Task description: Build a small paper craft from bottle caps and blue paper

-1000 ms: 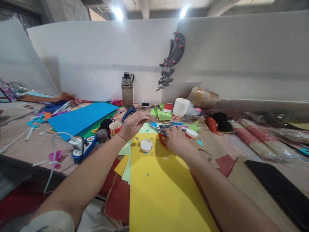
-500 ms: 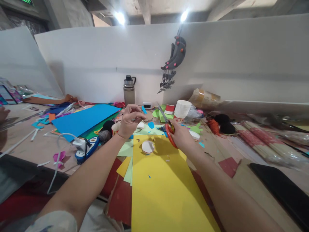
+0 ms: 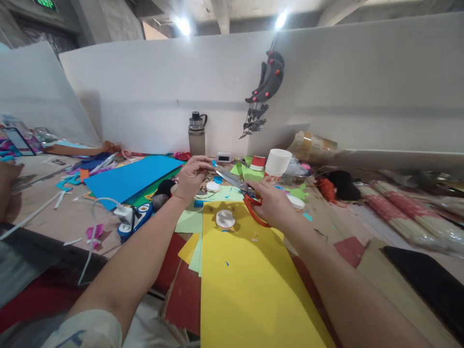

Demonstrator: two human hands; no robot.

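My left hand (image 3: pixel 194 178) is closed in a pinch on a small piece of blue paper (image 3: pixel 214 164), most of it hidden by the fingers. My right hand (image 3: pixel 270 198) grips scissors (image 3: pixel 232 177) by their red-orange handles. Their blades point left, with the tips beside the blue paper; I cannot tell whether they touch it. Below both hands lies a long yellow sheet (image 3: pixel 250 280). On it rest a white round piece (image 3: pixel 225 219) and tiny blue scraps. Another white disc (image 3: pixel 212 186) is near my left hand, over pale green paper (image 3: pixel 190 220).
A stack of white paper cups (image 3: pixel 278 162) and a red cup (image 3: pixel 257 163) stand behind my right hand. A bottle (image 3: pixel 196 135) is at the back. Blue card (image 3: pixel 134 176) and a blue power strip (image 3: pixel 136 220) lie left. A person's hand (image 3: pixel 9 171) shows at the far left.
The scissors have swung from pointing up to lying leftward, bringing their blades to the blue paper in my left hand. The view has shifted slightly.
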